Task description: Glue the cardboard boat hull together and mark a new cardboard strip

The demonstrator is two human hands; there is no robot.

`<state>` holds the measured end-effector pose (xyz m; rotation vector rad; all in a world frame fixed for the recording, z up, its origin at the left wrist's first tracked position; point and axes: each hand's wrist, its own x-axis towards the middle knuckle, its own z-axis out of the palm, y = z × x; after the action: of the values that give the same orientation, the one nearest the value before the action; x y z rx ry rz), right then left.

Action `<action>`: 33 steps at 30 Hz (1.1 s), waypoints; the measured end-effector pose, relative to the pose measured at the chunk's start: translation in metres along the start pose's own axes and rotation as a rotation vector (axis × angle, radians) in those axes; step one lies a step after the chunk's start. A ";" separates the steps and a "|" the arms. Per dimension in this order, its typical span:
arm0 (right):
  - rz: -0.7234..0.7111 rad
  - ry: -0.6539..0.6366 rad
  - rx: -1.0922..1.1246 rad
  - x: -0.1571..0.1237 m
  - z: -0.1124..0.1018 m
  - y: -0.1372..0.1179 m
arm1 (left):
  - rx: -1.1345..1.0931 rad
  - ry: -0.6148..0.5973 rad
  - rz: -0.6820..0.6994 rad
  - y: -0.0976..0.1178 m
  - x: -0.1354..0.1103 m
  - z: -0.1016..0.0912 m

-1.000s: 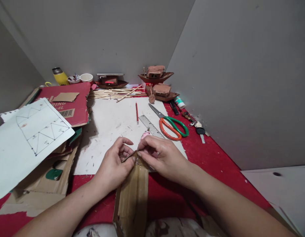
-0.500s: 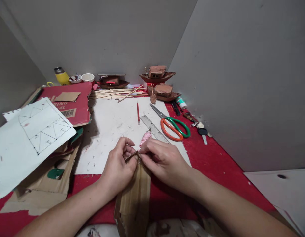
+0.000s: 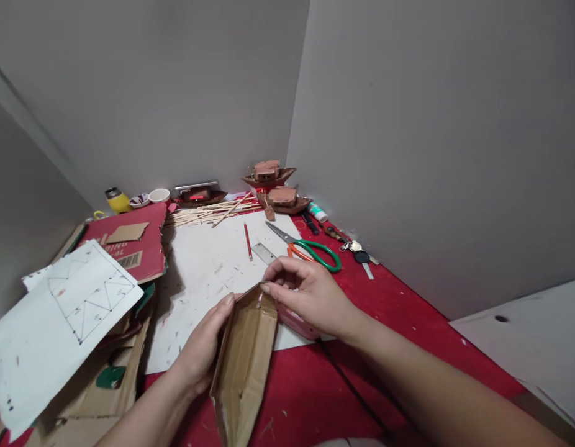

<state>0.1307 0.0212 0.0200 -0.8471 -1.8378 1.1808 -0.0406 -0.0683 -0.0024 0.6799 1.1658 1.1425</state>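
A long folded cardboard piece, shaped like a narrow boat hull, stands on its side in front of me. My left hand lies along its left wall, fingers wrapped against the outside. My right hand pinches the pointed far tip of the cardboard between thumb and fingers. A pink tool with a dark cord lies partly hidden under my right hand on the white sheet.
Green and orange scissors, a metal ruler and a red pencil lie beyond my hands. Bamboo sticks, brown model boats, cups and a yellow flask sit by the wall. Cardboard scraps and a drawn paper pile at the left.
The camera tilted up and the view shifted. My left hand slid from the tip down along the cardboard's left wall; my right hand stays pinching the tip, and the hull now looks spread open.
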 end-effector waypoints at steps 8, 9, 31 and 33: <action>0.068 0.028 0.244 0.000 0.000 -0.002 | -0.238 0.130 -0.187 0.014 -0.008 0.011; 0.074 0.040 0.264 0.000 0.000 -0.003 | -0.246 0.144 -0.169 0.016 -0.008 0.011; -0.218 -0.100 -0.355 -0.012 0.016 0.008 | 0.473 0.269 0.435 0.018 -0.010 0.001; -0.243 -0.133 -0.411 -0.014 0.018 0.008 | 0.493 0.287 0.447 0.018 -0.010 0.001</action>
<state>0.1231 0.0046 0.0039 -0.7489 -2.2651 0.7332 -0.0455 -0.0713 0.0171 1.2289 1.6163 1.3649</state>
